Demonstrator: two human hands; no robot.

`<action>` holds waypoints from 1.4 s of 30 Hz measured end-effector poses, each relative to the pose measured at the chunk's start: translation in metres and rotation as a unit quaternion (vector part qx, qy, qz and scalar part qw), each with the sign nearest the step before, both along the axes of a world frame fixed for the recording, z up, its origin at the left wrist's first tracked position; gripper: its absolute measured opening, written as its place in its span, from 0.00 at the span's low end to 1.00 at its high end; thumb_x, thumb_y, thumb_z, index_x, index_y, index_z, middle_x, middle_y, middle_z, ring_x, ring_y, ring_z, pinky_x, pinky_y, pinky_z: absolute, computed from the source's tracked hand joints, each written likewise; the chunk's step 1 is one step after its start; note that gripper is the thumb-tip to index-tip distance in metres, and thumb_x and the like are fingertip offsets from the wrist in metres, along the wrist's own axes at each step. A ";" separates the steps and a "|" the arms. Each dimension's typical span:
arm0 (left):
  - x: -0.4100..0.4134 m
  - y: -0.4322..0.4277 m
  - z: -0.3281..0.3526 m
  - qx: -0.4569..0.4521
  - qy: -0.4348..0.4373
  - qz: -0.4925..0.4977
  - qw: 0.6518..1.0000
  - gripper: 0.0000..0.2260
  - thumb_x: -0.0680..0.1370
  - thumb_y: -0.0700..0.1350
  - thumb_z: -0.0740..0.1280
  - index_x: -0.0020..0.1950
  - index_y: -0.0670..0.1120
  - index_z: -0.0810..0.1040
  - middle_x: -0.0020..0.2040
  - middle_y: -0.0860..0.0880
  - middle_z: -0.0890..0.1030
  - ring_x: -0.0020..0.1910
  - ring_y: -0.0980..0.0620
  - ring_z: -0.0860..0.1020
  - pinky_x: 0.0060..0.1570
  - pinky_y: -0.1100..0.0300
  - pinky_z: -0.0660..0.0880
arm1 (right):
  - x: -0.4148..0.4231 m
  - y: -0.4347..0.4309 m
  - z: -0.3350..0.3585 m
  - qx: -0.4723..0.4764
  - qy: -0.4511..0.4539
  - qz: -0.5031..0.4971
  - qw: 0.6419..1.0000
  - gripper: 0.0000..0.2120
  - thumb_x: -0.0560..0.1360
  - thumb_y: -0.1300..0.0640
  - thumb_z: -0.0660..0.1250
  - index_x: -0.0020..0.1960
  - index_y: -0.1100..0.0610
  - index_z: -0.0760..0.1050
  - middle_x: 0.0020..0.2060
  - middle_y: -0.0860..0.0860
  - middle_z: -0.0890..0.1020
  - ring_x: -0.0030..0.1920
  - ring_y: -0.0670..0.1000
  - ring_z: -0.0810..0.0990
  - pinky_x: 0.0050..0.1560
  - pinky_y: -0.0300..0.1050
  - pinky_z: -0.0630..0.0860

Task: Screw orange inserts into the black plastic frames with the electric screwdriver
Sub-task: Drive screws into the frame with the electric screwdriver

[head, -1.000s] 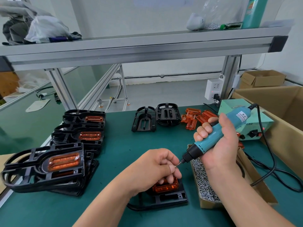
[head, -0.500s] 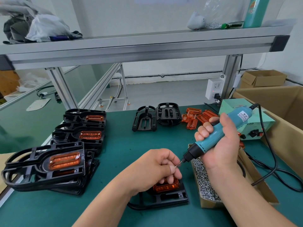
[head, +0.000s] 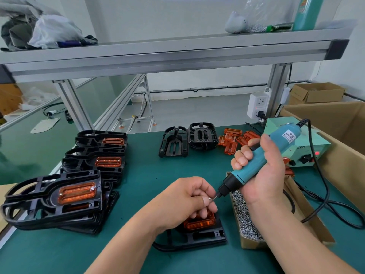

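Teal screwdriver (head: 242, 175) gripped in R hand (head: 265, 175); L hand (head: 183, 196) pinches screw (head: 211, 198).

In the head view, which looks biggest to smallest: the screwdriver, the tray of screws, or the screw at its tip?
1. cardboard tray of screws, partly hidden
2. electric screwdriver, similar length; nearer the camera, so unsure
3. screw

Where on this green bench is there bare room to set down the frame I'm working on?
Bare mat lies between the stacked finished frames on the left, the two empty frames at the back and your left hand. Another strip runs along the near edge, left of your forearm. The right is crowded: screw box, cable, power unit.
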State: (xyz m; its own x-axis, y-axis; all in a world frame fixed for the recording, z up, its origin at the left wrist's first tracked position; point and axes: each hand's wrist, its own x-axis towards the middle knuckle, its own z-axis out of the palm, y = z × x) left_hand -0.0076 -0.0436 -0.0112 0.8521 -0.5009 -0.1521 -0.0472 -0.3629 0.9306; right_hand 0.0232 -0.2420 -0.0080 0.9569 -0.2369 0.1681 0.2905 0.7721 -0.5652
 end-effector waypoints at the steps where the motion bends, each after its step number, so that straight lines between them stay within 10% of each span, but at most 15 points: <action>1: 0.000 0.000 0.000 0.000 -0.001 -0.001 1.000 0.09 0.83 0.37 0.63 0.57 0.46 0.80 0.48 0.48 0.88 0.40 0.54 0.80 0.40 0.60 0.74 | 0.000 0.000 0.000 0.000 -0.001 -0.003 1.000 0.13 0.82 0.49 0.64 0.43 0.55 0.75 0.31 0.49 0.71 0.29 0.48 0.71 0.31 0.40 0.71; 42: 0.000 0.001 -0.001 -0.002 0.010 -0.002 1.000 0.08 0.81 0.38 0.65 0.58 0.46 0.79 0.48 0.47 0.88 0.40 0.53 0.78 0.39 0.62 0.74 | 0.000 0.000 0.001 0.018 0.026 -0.008 0.999 0.15 0.82 0.45 0.67 0.43 0.54 0.74 0.32 0.48 0.71 0.29 0.47 0.70 0.31 0.39 0.72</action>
State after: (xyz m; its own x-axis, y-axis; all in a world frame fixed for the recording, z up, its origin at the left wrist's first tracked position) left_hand -0.0075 -0.0425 -0.0120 0.8463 -0.5056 -0.1676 -0.0303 -0.3598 0.9325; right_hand 0.0232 -0.2420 -0.0066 0.9602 -0.2569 0.1099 0.2739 0.7874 -0.5523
